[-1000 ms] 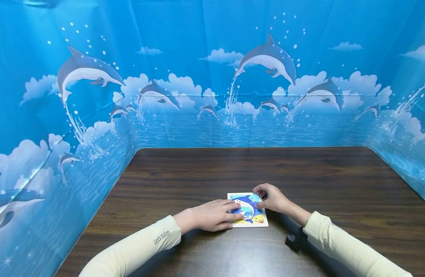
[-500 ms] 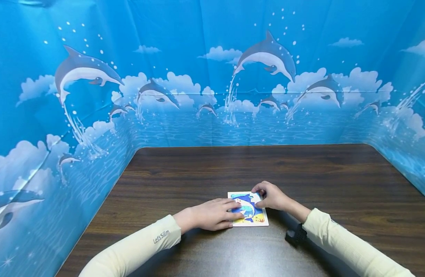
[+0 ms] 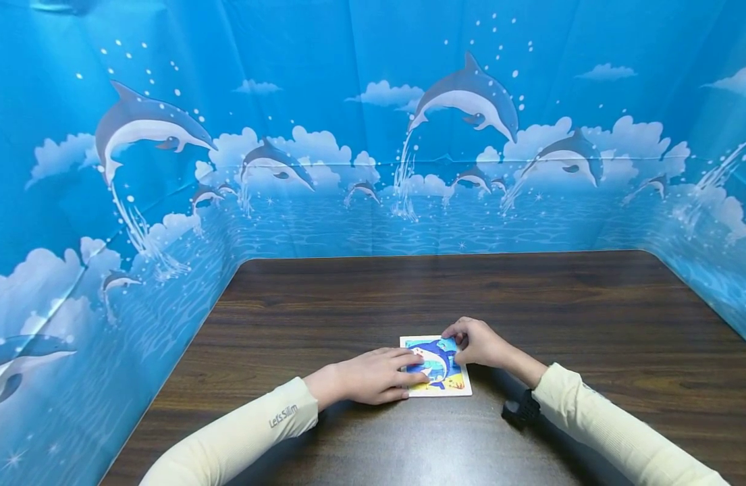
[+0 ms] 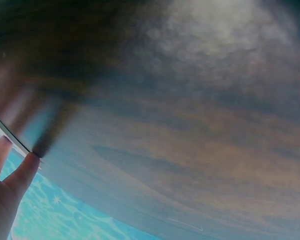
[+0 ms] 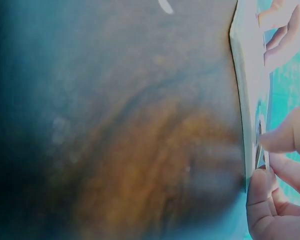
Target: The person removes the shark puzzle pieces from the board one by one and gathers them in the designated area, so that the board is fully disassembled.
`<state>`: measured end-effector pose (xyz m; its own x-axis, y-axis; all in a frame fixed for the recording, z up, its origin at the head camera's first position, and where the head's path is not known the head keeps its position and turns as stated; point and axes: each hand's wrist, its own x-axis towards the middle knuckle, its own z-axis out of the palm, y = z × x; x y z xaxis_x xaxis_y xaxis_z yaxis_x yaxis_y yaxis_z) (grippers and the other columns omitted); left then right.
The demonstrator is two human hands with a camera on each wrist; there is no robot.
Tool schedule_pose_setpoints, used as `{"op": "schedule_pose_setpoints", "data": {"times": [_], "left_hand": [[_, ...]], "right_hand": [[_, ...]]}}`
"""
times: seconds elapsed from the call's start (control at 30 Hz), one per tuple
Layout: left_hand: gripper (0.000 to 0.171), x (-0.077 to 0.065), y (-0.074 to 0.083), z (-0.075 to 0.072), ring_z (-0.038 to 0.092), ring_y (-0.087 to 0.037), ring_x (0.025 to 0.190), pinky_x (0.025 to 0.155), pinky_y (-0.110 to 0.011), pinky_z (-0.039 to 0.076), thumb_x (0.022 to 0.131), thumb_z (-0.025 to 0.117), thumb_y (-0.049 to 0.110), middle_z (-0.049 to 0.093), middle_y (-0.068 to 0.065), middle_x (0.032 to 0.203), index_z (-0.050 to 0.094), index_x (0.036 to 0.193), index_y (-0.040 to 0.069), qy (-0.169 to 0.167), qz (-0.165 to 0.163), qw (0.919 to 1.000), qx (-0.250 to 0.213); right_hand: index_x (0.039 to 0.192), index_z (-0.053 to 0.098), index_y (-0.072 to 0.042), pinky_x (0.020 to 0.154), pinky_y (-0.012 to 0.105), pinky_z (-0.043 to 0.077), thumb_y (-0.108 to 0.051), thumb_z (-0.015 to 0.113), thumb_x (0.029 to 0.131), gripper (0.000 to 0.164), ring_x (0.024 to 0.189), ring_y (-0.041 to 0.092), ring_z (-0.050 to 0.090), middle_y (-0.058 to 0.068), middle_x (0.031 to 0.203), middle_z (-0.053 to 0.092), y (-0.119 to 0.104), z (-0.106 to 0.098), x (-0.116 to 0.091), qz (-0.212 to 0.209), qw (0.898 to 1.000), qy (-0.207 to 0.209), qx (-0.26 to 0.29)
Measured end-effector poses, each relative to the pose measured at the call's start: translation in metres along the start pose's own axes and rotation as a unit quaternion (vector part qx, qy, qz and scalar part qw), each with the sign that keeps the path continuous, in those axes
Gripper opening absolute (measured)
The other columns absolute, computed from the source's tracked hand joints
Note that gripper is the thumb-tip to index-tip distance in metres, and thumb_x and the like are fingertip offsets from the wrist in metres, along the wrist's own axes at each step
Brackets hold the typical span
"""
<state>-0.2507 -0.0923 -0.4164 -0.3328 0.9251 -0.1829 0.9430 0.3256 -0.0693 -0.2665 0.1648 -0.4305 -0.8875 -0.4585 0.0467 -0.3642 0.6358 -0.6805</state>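
A square jigsaw puzzle [image 3: 438, 368] with a blue dolphin picture and pale border lies on the table. My left hand [image 3: 379, 376] rests on its left side, fingers spread and touching the board; it covers part of the picture. At the top right corner my right hand [image 3: 478, 343] has its thumb and fingers bent close together. From the right wrist view, my right fingers [image 5: 260, 187] and thumb pinch a thin puzzle piece [image 5: 266, 155] that stands slightly raised at the board's edge. How far the piece is lifted cannot be told.
The dark wood-grain table [image 3: 324, 304] extends around the puzzle. A blue dolphin-print curtain [image 3: 324, 223] stands along its back and sides. A black wrist device [image 3: 521, 410] sits below my right sleeve [image 3: 603, 418].
The puzzle's upper right part showed a whitish patch half a second ago and now looks blue. My right thumb has shifted slightly right. My left hand stays on the board.
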Motion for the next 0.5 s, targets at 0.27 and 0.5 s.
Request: {"op": "schedule_pose_setpoints", "data": {"times": [0.27, 0.5], "left_hand": [[0.046, -0.0008, -0.0004, 0.0008, 0.035, -0.022, 0.139, 0.110, -0.039, 0.036, 0.101, 0.037, 0.037, 0.035, -0.003, 0.151, 0.033, 0.146, 0.029, -0.003, -0.003, 1.0000, 0.008], [0.046, -0.0009, 0.0004, -0.0005, 0.035, -0.021, 0.139, 0.110, -0.039, 0.037, 0.101, 0.037, 0.037, 0.035, -0.003, 0.150, 0.033, 0.146, 0.028, -0.002, 0.001, 1.0000, 0.010]], "right_hand": [[0.098, 0.069, 0.002, 0.059, 0.020, 0.043, 0.003, 0.070, 0.069, 0.028, 0.072, 0.013, 0.048, 0.007, 0.084, 0.056, 0.0023, 0.0020, 0.0025, -0.027, 0.999, 0.017, -0.018], [0.095, 0.070, 0.002, 0.057, 0.019, 0.042, 0.003, 0.070, 0.069, 0.026, 0.067, 0.008, 0.048, 0.007, 0.083, 0.059, 0.0087, 0.0008, 0.0003, -0.038, 0.998, 0.046, -0.003]]}}
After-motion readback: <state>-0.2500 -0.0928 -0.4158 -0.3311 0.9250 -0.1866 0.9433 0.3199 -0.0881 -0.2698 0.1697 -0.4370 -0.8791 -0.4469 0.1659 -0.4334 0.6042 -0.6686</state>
